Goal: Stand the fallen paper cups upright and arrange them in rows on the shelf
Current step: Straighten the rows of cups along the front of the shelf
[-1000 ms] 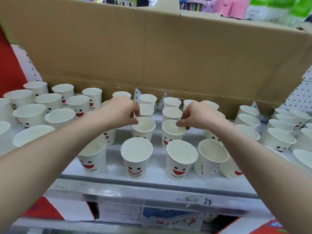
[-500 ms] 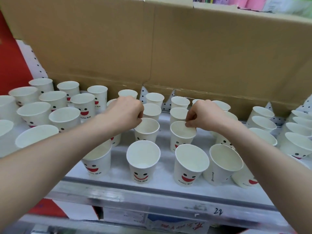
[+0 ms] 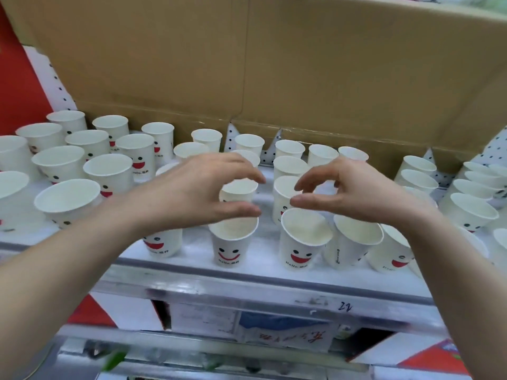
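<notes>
Paper cups, mouths up, on shelf; left hand, right hand above

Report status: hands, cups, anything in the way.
Both open: left hand, right hand, holding nothing. Most cups upright; front-right cups crowded. Close behind back row: cardboard box.

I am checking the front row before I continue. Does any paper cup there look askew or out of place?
Yes: the front-row paper cup below the right hand is rotated, showing small print instead of a smiley face, and crowds the smiley cup beside it.
</notes>
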